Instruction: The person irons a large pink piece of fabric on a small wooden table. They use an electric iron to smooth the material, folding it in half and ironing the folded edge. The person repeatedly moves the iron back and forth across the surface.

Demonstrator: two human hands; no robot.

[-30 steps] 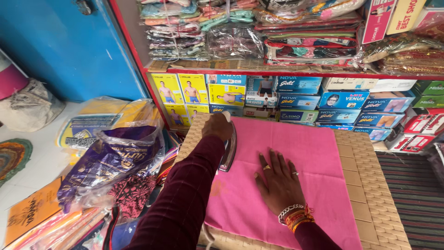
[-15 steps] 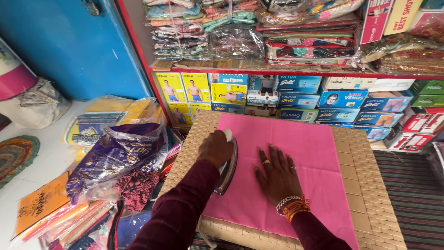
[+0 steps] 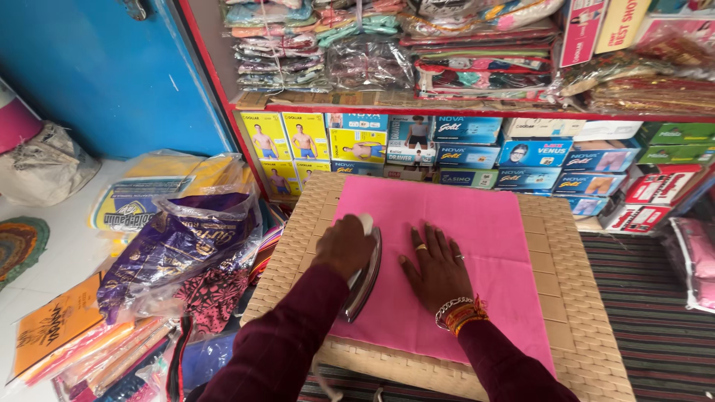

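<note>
Since the earlier frames, left hand (image 3: 344, 246) and iron (image 3: 363, 275) have slid from the far edge of the pink cloth (image 3: 477, 253) toward the person, along its left edge. Left grip is closed around the iron's handle. Just right of it, right hand (image 3: 439, 272) lies flat, fingers spread, pinning the cloth on the woven counter (image 3: 573, 298). Risk: iron sits close beside the right fingers; a drift rightward could burn them, or lingering could scorch cloth.
</note>
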